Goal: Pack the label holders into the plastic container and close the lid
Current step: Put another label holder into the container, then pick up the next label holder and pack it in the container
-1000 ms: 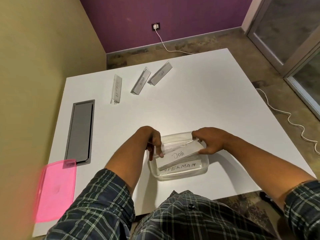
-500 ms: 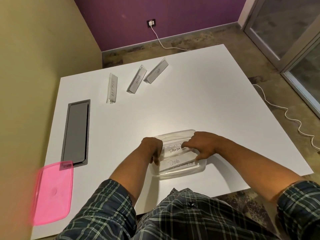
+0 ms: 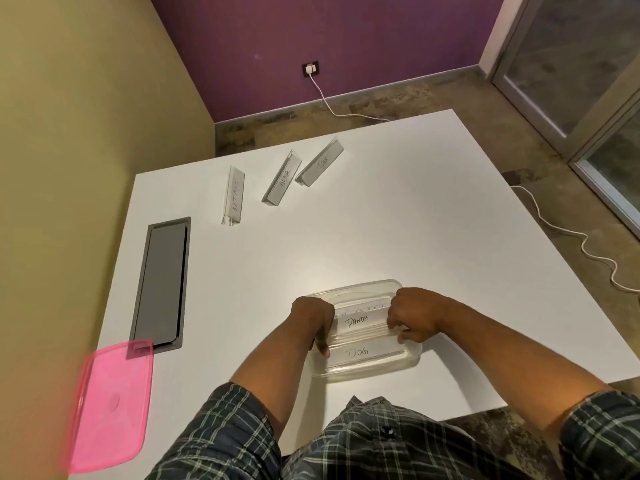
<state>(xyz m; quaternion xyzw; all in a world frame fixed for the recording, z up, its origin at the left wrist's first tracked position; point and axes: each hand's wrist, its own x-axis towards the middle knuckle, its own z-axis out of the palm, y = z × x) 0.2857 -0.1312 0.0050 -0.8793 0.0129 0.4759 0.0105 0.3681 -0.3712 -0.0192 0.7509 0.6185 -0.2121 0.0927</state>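
Packing partly done: PANDA holder being seated in the clear plastic container (image 3: 367, 367).

The white PANDA label holder (image 3: 358, 321) is pinched at its ends by the left hand (image 3: 313, 318) and right hand (image 3: 414, 317), fingers curled, just behind the DOG label holder (image 3: 360, 352) already inside. Three grey label holders, BATMAN (image 3: 234, 195), ALPHA (image 3: 282, 178) and TIGER (image 3: 320, 164), are left at the far side of the white table (image 3: 415, 220). The translucent pink lid (image 3: 110, 407), overhanging the near-left edge, is not yet fitted. Open tabletop lies between.
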